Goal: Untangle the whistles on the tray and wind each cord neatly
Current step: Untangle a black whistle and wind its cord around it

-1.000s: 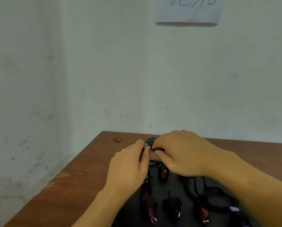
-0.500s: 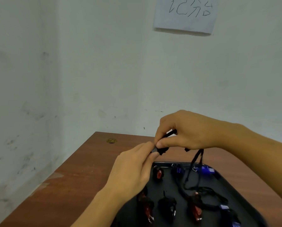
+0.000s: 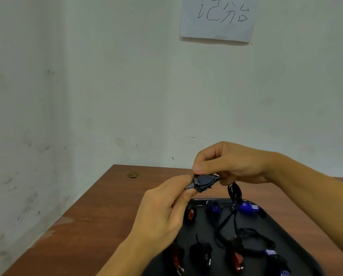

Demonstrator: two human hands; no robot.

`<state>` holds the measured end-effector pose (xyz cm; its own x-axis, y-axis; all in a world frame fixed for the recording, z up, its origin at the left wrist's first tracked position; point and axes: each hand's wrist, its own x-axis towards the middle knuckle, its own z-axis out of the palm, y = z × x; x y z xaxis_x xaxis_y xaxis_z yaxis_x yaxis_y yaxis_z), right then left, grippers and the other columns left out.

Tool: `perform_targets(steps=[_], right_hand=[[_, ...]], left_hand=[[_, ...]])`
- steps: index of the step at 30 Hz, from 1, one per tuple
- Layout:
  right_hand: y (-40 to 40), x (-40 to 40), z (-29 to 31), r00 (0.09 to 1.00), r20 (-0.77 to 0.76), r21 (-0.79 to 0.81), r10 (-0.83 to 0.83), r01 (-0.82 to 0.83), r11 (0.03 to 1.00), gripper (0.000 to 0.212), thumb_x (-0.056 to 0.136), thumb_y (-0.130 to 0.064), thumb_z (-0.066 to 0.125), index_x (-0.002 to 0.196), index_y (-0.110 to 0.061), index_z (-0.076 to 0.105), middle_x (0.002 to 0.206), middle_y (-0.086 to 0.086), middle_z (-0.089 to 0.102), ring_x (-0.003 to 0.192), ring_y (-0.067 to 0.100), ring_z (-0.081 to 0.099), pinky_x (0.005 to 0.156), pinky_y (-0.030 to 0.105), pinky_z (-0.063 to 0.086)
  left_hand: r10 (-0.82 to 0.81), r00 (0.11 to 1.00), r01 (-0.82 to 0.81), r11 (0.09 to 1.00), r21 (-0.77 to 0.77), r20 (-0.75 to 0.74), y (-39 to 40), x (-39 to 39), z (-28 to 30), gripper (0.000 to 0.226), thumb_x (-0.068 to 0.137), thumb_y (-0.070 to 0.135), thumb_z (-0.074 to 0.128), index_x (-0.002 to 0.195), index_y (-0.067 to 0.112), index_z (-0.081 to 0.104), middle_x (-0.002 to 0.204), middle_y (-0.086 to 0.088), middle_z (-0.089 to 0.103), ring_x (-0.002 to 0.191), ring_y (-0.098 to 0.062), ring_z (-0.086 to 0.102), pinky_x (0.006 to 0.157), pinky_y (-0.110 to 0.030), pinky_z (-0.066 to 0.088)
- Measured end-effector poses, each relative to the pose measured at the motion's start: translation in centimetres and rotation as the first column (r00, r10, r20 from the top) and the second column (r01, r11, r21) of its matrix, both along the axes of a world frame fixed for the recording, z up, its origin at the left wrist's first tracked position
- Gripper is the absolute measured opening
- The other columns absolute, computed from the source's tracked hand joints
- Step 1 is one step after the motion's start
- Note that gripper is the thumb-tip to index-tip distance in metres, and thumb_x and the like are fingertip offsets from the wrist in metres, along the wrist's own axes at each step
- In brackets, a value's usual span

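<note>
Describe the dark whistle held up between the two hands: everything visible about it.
The dark whistle is a small wedge-shaped piece, greyish-black, seemingly plastic, lying roughly level in the air above the far end of the black tray. The left hand pinches its pale narrow tip; the right hand grips its wider end, where a small metal ring shows. A black cord hangs below the right hand, down toward the tray.

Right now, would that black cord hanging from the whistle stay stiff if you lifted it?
Probably not. The black cord droops limply below the right hand, so it looks floppy. Its loops on the tray seem likely to snag.
</note>
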<state>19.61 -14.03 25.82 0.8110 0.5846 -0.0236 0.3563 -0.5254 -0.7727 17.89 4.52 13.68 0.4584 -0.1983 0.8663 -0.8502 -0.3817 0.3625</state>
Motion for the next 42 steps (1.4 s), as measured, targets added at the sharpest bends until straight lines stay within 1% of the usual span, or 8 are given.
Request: perform_targets(steps=[5, 12, 17, 21, 24, 27, 31, 42], right_hand=[[-0.8, 0.6, -2.4, 0.98, -0.197, 0.217, 0.031, 0.012, 0.976, 0.027, 0.083, -0.03, 0.076, 0.07, -0.014, 0.06, 0.058, -0.004, 0.052, 0.043, 0.006, 0.032, 0.039, 0.015, 0.022], [-0.6, 0.6, -6.5, 0.99, -0.124, 0.381, -0.064, 0.107, 0.918, 0.022, 0.08, -0.037, 0.07, 0.079, -0.015, 0.071, 0.057, -0.002, 0.03, 0.051, 0.009, 0.018, 0.048, 0.025, 0.012], [-0.3, -0.7, -7.7, 0.975, 0.145, 0.273, -0.172, 0.127, 0.953, 0.024, 0.097, -0.036, 0.06, 0.085, -0.022, 0.075, 0.053, -0.009, 0.05, 0.048, 0.002, 0.041, 0.052, 0.015, 0.032], [-0.9, -1.7, -7.8, 0.933, 0.322, 0.098, -0.16, 0.136, 0.986, 0.021, 0.099, -0.036, 0.058, 0.089, -0.029, 0.076, 0.081, -0.011, 0.074, 0.077, 0.002, 0.067, 0.077, 0.014, 0.046], [-1.6, -2.5, -6.6, 0.909, 0.371, -0.021, -0.189, 0.212, 0.977, 0.022, 0.099, -0.035, 0.056, 0.089, -0.031, 0.074, 0.069, -0.025, 0.066, 0.069, -0.008, 0.061, 0.069, 0.009, 0.039], [-2.2, -3.3, -5.2, 0.897, 0.42, -0.137, -0.136, 0.211, 0.968, 0.023, 0.099, -0.039, 0.053, 0.089, -0.032, 0.073, 0.077, -0.015, 0.071, 0.07, 0.003, 0.063, 0.067, 0.024, 0.048], [-2.1, -4.0, -3.4, 0.887, 0.456, -0.18, -0.074, 0.174, 0.968, 0.023, 0.099, -0.036, 0.054, 0.084, -0.033, 0.072, 0.072, -0.023, 0.067, 0.064, -0.004, 0.06, 0.062, 0.012, 0.042], [-2.5, -0.2, -3.0, 0.807, 0.57, 0.036, -0.153, 0.162, 0.986, 0.023, 0.094, -0.038, 0.063, 0.078, -0.025, 0.074, 0.064, -0.014, 0.065, 0.058, -0.001, 0.054, 0.062, 0.009, 0.041]], left_hand=[[-0.044, 0.998, 0.047, 0.998, -0.045, 0.054, -0.8, -1.0, 0.1, 0.027, 0.103, 0.043, 0.04, 0.12, 0.039, 0.061, 0.08, 0.022, 0.056, 0.066, -0.005, 0.055, 0.06, -0.012, 0.038], [0.069, 0.997, -0.075, 0.984, -0.164, -0.041, -1.2, -0.4, -0.1, 0.021, 0.102, 0.03, 0.049, 0.103, 0.047, 0.061, 0.072, 0.023, 0.06, 0.06, 0.002, 0.053, 0.056, -0.005, 0.034], [0.154, 0.973, -0.185, 0.966, -0.179, -0.17, -0.8, 0.4, -0.9, 0.018, 0.1, 0.04, 0.045, 0.088, 0.035, 0.057, 0.066, -0.001, 0.057, 0.056, -0.019, 0.052, 0.05, -0.026, 0.037], [0.229, 0.955, -0.252, 0.962, -0.109, -0.19, -0.5, 0.7, -0.9, 0.028, 0.097, 0.047, 0.042, 0.079, 0.028, 0.053, 0.063, -0.003, 0.056, 0.052, -0.018, 0.05, 0.048, -0.022, 0.034], [0.275, 0.944, -0.283, 0.959, -0.022, -0.181, -0.3, 0.8, -1.1, 0.026, 0.097, 0.048, 0.041, 0.083, 0.03, 0.054, 0.056, 0.0, 0.052, 0.05, -0.017, 0.048, 0.046, -0.022, 0.031], [0.34, 0.928, -0.327, 0.94, 0.1, -0.155, -0.3, 0.9, -1.3, 0.022, 0.098, 0.044, 0.042, 0.085, 0.031, 0.054, 0.05, 0.008, 0.043, 0.048, -0.016, 0.046, 0.046, -0.021, 0.025], [0.398, 0.911, -0.364, 0.899, 0.243, -0.11, -0.5, 1.0, -1.4, 0.025, 0.098, 0.045, 0.038, 0.086, 0.028, 0.053, 0.049, 0.007, 0.042, 0.047, -0.017, 0.048, 0.044, -0.024, 0.026], [0.019, 0.99, 0.007, 0.983, 0.186, -0.139, -1.6, -0.7, -1.1, 0.017, 0.103, 0.029, 0.045, 0.087, 0.032, 0.051, 0.068, 0.01, 0.053, 0.056, -0.01, 0.05, 0.053, -0.017, 0.031]])
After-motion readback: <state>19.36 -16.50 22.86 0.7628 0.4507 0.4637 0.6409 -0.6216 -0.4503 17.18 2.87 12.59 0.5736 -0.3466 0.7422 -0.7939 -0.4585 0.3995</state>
